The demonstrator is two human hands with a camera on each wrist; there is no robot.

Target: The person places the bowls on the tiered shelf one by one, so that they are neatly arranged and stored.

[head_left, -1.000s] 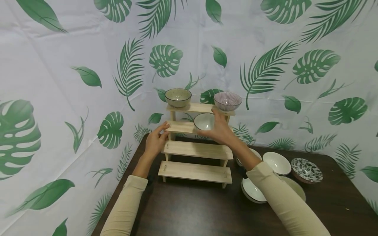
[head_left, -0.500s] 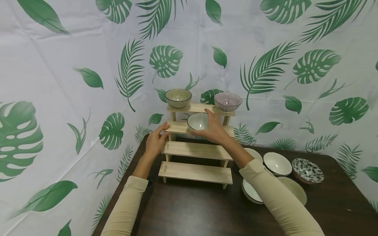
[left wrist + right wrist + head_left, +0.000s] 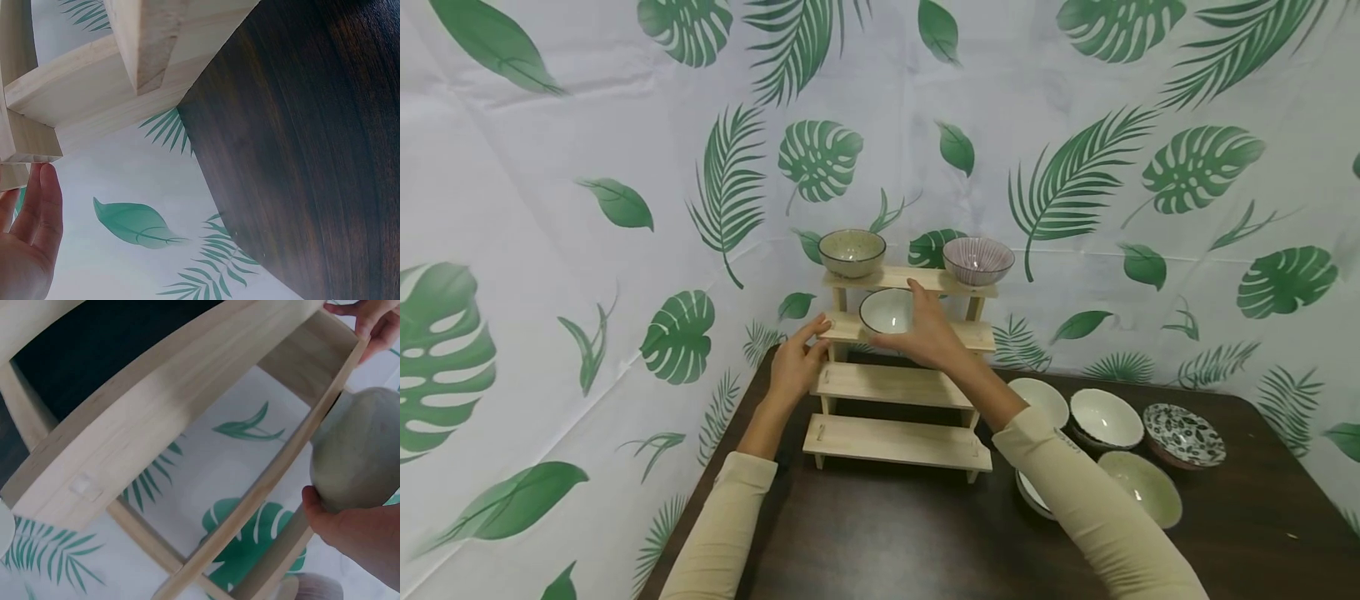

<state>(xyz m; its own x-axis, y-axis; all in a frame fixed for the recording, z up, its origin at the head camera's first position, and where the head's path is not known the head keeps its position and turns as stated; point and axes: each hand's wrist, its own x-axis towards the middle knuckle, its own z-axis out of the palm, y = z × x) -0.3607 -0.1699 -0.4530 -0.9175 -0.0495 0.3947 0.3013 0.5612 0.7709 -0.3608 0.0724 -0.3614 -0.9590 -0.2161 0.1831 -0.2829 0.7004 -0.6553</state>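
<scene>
A tiered wooden display stand stands on the dark table. My right hand grips a white bowl with a dark rim by its right side, thumb low and fingers at the far rim. This bowl is over the second tier from the top, left of its middle. From below, the right wrist view shows the bowl's pale outside close to the tier's edge; contact is hard to tell. My left hand holds the left end of that same tier, its fingers against the wood in the left wrist view.
On the top tier sit a green speckled bowl at left and a purple striped bowl at right. Several bowls stand on the table at right, including a white one, a black-patterned one and a light green one.
My right hand has moved left along the second tier with the white bowl, away from beneath the purple striped bowl. My left hand has stayed at the tier's end.
</scene>
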